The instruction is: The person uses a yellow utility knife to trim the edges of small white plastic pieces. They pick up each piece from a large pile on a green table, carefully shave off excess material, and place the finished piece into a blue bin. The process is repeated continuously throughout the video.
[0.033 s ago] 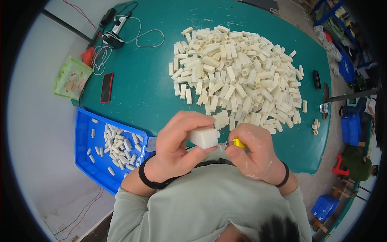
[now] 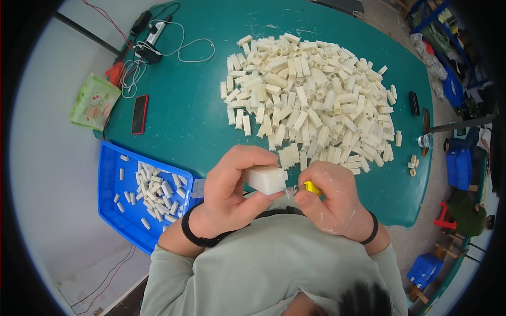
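Observation:
My left hand is closed round a white rectangular block, fingers over its top and thumb under its near edge. In my right hand is a yellow-handled utility knife, its short blade pointing left. The blade tip is at the block's right end, where thin white shavings cling. Whether the edge is cutting in, I cannot tell. Just beyond my hands lies a big heap of cream-coloured, hollow square pieces, many with ragged ends.
A blue bin with small white pieces stands at the left of the green table. A red-edged phone, a green-white bag and a power strip with cables lie further left. Right of the heap is a black case.

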{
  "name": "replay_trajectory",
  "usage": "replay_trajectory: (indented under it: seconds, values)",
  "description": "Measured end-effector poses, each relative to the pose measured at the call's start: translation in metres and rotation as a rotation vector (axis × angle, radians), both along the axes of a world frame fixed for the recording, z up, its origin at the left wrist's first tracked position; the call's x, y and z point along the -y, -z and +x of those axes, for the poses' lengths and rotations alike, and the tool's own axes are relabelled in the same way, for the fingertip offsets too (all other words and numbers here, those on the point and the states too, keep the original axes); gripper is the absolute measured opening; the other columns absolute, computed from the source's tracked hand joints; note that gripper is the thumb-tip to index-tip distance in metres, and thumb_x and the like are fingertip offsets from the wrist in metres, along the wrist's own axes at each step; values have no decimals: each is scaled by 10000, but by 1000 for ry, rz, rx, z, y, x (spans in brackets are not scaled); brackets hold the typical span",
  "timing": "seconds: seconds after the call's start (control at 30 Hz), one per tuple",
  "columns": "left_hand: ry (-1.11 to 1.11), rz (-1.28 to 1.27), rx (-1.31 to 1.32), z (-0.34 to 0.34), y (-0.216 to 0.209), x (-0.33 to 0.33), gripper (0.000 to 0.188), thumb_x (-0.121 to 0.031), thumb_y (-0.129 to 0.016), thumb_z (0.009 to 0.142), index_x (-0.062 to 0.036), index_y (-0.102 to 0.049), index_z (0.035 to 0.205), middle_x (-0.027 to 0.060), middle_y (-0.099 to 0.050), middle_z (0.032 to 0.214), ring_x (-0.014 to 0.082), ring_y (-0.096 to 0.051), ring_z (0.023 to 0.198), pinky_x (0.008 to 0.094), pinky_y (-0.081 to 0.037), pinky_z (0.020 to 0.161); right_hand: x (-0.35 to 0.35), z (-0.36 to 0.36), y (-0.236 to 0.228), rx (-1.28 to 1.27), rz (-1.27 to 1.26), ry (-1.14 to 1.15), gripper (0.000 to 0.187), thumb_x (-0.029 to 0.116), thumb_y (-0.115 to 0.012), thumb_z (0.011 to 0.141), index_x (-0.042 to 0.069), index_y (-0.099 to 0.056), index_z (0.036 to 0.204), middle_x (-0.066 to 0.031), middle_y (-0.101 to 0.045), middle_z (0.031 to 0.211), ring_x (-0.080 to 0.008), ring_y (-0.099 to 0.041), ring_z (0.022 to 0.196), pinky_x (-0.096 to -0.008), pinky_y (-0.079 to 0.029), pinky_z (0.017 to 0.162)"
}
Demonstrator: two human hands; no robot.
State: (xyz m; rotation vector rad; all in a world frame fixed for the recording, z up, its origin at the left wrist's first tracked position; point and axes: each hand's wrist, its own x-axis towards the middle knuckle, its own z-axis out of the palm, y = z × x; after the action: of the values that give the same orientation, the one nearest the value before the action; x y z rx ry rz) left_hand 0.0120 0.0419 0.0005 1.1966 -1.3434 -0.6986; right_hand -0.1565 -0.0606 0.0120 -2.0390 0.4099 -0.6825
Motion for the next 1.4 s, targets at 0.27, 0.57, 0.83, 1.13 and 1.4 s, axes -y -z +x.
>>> replay_trajectory:
  seconds: [0.27, 0.57, 0.83, 1.13, 1.4]
  values:
    - [-30, -135, -153, -10, 5, -1, 400, 40, -699, 705, -3, -480, 1038, 102, -538, 974, 168, -550, 852, 259, -444, 714, -3, -2, 0, -3, -52, 0, 287, 259, -680, 790, 37, -514, 716, -78, -496, 581, -239, -481, 471, -316, -349, 420]
    - [94, -31, -195, -6, 5, -7, 372, 11, -712, 720, -8, -491, 1019, 91, -542, 961, 147, -549, 833, 245, -440, 713, 4, -2, 5, 29, -178, 44, 316, 300, -682, 783, 50, -503, 707, -70, -485, 562, -237, -478, 469, -321, -348, 416]
    - [327, 119, -393, -4, -5, -9, 364, -44, -729, 714, -45, -487, 987, 97, -558, 900, 176, -542, 822, 279, -426, 703, 12, -4, 10, -71, -113, 208, 334, 302, -643, 819, 37, -510, 666, -87, -450, 559, -266, -452, 477, -328, -347, 437]
    - [177, 79, -280, 2, -9, -7, 407, -89, -711, 757, 23, -515, 1096, 114, -497, 1059, 188, -489, 951, 294, -388, 828, 0, -9, -3, -36, 111, 4, 321, 276, -622, 845, 14, -516, 693, -98, -441, 574, -241, -431, 479, -317, -340, 447]
    - [-15, -59, -227, -4, -6, -6, 322, -9, -691, 737, 22, -575, 1036, 143, -527, 1073, 219, -541, 939, 304, -433, 789, -6, -5, -6, -34, 145, 35, 320, 258, -606, 865, 8, -505, 692, -96, -430, 569, -239, -414, 460, -315, -327, 429]
